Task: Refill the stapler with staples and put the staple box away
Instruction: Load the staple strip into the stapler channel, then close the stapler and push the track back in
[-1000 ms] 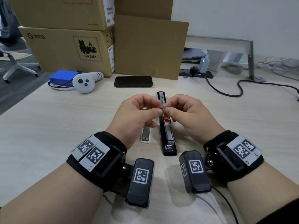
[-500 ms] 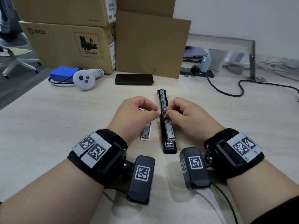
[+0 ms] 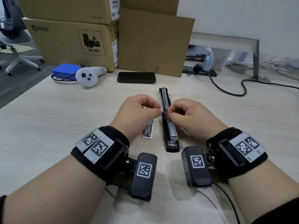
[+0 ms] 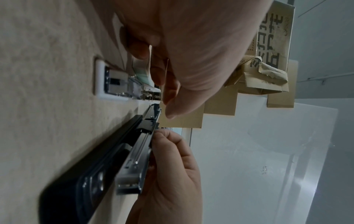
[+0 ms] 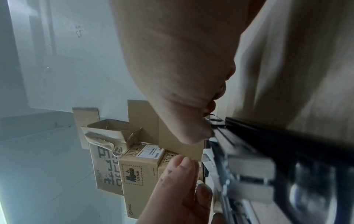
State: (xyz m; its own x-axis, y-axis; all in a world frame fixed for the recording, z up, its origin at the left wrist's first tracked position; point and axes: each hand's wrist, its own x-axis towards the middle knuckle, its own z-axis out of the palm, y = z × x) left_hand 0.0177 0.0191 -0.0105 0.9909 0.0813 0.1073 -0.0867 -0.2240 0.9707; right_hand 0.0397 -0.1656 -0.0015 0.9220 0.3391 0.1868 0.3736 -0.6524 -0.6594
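The black stapler (image 3: 170, 131) lies opened flat on the table, its metal magazine (image 4: 134, 159) facing up. My right hand (image 3: 169, 114) pinches a short staple strip down at the magazine near the hinge, and the fingers hide most of the strip. Left of the stapler the white staple box (image 3: 148, 131) lies open, with staples inside (image 4: 113, 81). My left hand (image 3: 159, 110) hovers over the box's far end beside the stapler. Its fingers are curled with thumb against forefinger, and nothing shows between them.
A black phone (image 3: 136, 77), a white controller (image 3: 88, 76) and a blue box (image 3: 66, 69) lie at the back of the table. Behind them stand cardboard boxes (image 3: 72, 42). A black cable (image 3: 226, 91) runs across the back right.
Both hands held the staple strip above the stapler. They have come down, the left hand has let go, and the right hand has brought the strip to the magazine.
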